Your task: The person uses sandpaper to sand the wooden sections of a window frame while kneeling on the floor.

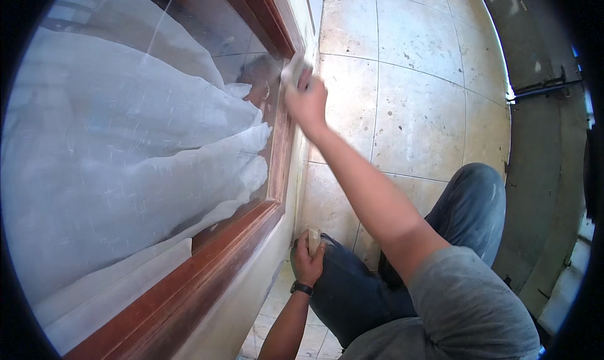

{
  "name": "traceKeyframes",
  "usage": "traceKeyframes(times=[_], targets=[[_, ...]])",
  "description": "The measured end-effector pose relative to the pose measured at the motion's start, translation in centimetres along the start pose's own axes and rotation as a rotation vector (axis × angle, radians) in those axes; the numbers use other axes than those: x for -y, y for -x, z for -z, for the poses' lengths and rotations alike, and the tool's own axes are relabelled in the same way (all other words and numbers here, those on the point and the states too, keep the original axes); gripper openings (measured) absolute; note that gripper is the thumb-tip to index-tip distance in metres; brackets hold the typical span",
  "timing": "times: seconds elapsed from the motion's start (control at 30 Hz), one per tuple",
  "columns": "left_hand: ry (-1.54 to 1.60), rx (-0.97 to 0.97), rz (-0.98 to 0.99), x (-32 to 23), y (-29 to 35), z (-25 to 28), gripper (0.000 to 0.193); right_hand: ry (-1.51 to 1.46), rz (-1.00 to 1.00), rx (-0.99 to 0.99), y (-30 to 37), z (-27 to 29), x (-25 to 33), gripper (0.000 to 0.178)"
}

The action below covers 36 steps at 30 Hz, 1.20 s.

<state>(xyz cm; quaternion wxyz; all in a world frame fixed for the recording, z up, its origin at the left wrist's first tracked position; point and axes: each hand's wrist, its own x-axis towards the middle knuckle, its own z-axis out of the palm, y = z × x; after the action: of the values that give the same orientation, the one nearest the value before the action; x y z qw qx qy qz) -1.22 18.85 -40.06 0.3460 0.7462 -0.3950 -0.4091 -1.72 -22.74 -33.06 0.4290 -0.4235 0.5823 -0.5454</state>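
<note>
My right hand point(306, 103) reaches far forward to the wooden window frame point(277, 171). Its fingers close round a pale piece with a reddish-brown patch point(304, 78), held against the frame's edge. Motion blurs that piece, so I cannot make out its exact kind. The frame is reddish-brown, with paler, worn-looking wood along its side near this hand. Lower down, my left hand point(308, 264), with a dark watch on the wrist, rests at my bent knee. A small beige block point(314, 241) is gripped between its thumb and fingers.
Behind the window glass hangs a sheer white curtain point(132, 121). A cream wall strip point(251, 291) runs below the frame. Pale floor tiles point(415, 108) with dark specks spread to the right, bordered by a dark metal panel point(535, 146). My knees point(475, 196) are bent close to the wall.
</note>
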Motion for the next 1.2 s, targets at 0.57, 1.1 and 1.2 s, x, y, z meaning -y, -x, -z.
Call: traceKeyframes(times=[0.57, 1.1, 1.2], targets=[[-0.146, 0.011, 0.094, 0.9, 0.2, -0.9, 0.052, -0.034, -0.453, 0.185, 5.9, 5.2, -3.3, 0.057], [0.814, -0.084, 0.164, -15.9, 3.0, -5.1, 0.016, 0.642, 0.124, 1.299, 15.1, 27.7, 10.4, 0.041], [1.02, -0.261, 0.181, -14.5, 4.6, -5.6, 0.016, 0.737, 0.132, 1.502, 15.8, 26.6, 12.2, 0.054]])
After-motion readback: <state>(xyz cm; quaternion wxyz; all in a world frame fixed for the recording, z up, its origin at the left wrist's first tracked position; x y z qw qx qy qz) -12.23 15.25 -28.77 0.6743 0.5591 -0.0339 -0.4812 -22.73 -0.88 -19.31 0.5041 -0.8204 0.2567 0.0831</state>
